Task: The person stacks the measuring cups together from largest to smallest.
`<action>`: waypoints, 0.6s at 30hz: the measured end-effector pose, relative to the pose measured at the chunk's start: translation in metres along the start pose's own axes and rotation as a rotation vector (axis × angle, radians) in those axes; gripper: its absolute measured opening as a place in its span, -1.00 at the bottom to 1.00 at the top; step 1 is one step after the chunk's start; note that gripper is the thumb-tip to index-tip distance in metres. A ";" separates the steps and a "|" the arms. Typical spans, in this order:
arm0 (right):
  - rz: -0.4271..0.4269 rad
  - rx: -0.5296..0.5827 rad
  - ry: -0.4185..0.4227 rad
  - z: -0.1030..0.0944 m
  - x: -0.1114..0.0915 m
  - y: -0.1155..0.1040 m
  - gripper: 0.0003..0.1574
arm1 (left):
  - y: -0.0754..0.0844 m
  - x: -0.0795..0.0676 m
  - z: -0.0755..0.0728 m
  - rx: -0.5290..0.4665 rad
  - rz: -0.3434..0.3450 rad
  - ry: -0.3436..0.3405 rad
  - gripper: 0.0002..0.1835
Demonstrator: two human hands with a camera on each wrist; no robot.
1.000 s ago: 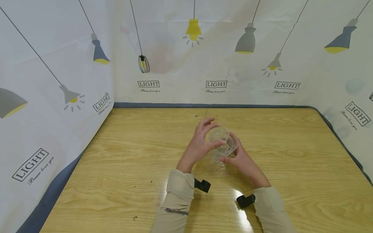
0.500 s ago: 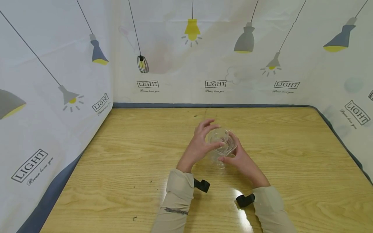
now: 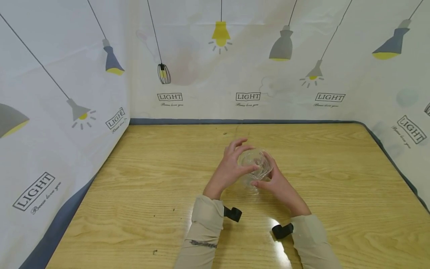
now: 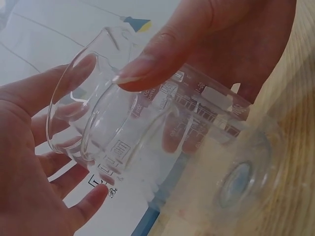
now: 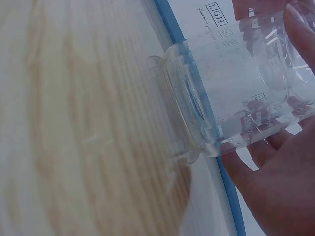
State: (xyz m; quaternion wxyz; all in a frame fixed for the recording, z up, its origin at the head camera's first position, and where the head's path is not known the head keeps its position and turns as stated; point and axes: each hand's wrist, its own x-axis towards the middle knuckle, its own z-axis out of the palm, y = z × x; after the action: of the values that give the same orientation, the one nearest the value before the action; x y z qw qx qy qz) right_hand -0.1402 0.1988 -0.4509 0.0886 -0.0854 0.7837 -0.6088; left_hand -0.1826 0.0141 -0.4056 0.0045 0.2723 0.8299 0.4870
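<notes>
Two clear glass beakers are held together, one nested in the other. My left hand [image 3: 228, 166] curls round the mouth of the inner beaker [image 3: 250, 160], its thumb across the near side. My right hand [image 3: 280, 183] grips the outer beaker [image 3: 267, 170] from the right, thumb on the near side. In the left wrist view, two spouted rims stand close together; the outer beaker [image 4: 197, 115] carries white graduations. The right wrist view shows the rounded base of the outer beaker [image 5: 184, 101] close over the wood.
A light wood table [image 3: 151, 179] lies under both hands. White lamp-printed sheeting [image 3: 208, 74] with a blue lower edge stands along its back and sides. Black wrist mounts [image 3: 233, 214] stick out from both beige sleeves.
The inner beaker's rim has shifted slightly down and right, overlapping the outer beaker more in the head view. Both hands keep nearly the same place and hold.
</notes>
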 end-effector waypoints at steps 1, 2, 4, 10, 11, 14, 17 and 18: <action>0.003 -0.004 0.002 0.000 0.000 0.000 0.14 | 0.001 0.000 0.000 0.006 -0.004 -0.002 -0.38; 0.005 -0.006 0.003 0.000 0.000 0.001 0.14 | 0.001 0.000 0.000 0.013 -0.009 -0.005 -0.38; 0.009 -0.014 0.004 -0.001 0.000 0.002 0.14 | 0.003 0.000 0.000 0.032 -0.016 -0.010 -0.38; -0.009 -0.006 -0.007 -0.001 0.001 0.003 0.16 | 0.006 0.000 -0.003 0.074 -0.019 -0.026 -0.37; -0.011 0.000 -0.008 -0.001 0.001 0.003 0.16 | 0.006 0.000 -0.003 0.076 -0.020 -0.029 -0.37; -0.007 0.004 -0.010 -0.001 0.001 0.003 0.15 | 0.007 0.000 -0.003 0.076 -0.024 -0.039 -0.38; -0.005 0.010 -0.009 -0.002 0.000 0.002 0.15 | 0.008 0.000 -0.002 0.073 -0.037 -0.047 -0.40; -0.007 0.011 -0.011 -0.002 0.000 0.002 0.14 | 0.008 0.000 -0.002 0.073 -0.041 -0.051 -0.40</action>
State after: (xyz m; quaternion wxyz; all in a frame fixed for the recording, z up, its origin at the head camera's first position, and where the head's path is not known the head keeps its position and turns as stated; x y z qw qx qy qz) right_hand -0.1405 0.2011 -0.4528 0.0912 -0.0910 0.7794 -0.6131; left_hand -0.1794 0.0157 -0.3980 0.0256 0.2674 0.8520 0.4493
